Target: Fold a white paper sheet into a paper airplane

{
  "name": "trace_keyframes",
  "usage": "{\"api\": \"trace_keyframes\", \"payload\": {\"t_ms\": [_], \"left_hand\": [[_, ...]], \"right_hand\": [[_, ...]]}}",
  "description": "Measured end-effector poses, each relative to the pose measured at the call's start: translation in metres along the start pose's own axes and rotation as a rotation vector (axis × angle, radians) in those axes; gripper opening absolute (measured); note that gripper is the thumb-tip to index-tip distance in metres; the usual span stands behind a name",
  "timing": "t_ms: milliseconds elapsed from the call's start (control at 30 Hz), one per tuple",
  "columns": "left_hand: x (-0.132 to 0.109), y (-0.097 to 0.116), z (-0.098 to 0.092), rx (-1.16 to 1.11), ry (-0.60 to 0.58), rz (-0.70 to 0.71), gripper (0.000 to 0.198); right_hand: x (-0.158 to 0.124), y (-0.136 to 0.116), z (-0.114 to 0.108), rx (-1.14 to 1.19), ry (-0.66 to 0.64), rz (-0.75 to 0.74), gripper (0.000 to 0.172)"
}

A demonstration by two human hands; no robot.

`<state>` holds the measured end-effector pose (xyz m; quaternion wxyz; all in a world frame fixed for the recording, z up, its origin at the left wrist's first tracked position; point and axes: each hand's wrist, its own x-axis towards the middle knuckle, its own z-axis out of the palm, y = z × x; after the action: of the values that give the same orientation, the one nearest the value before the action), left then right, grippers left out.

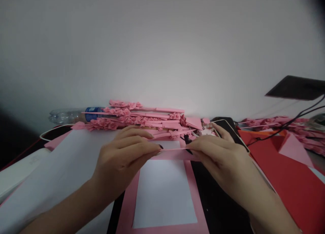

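Observation:
My left hand (124,152) and my right hand (215,152) meet over a pink paper sheet (127,207) that lies on the dark desk. Both hands pinch the far edge of this sheet, a thin pink folded strip (172,150) stretched between the fingertips. A white paper rectangle (164,193) lies on the pink sheet, nearer to me than the fold. The fingers of both hands are closed on the strip, and the nails are dark.
A heap of pink paper roses on strips (137,119) and a clear plastic bottle (73,114) lie along the wall. A phone (230,129) sits behind my right hand. Red paper (284,173), black cables (291,122) and more pink pieces are at right. White sheet (50,173) at left.

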<state>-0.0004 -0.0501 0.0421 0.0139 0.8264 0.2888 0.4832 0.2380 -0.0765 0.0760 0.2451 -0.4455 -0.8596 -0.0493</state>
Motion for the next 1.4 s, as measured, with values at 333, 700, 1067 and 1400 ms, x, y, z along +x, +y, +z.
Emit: {"api": "trace_keyframes", "payload": {"t_ms": [333, 700, 1067, 1400], "left_hand": [[0.006, 0.018, 0.002, 0.294, -0.177, 0.079, 0.024], [-0.005, -0.013, -0.013, 0.33, -0.114, 0.082, 0.02], [-0.002, 0.0, -0.007, 0.248, -0.187, 0.069, 0.021], [-0.01, -0.045, -0.029, 0.222, -0.106, -0.056, 0.013]], "right_hand": [[0.015, -0.023, 0.014, -0.063, -0.022, -0.103, 0.032], [-0.018, 0.042, -0.008, 0.016, 0.034, 0.087, 0.017], [-0.002, 0.016, 0.003, 0.188, -0.028, -0.08, 0.015], [-0.019, 0.051, -0.019, 0.146, 0.044, 0.152, 0.013]]}}
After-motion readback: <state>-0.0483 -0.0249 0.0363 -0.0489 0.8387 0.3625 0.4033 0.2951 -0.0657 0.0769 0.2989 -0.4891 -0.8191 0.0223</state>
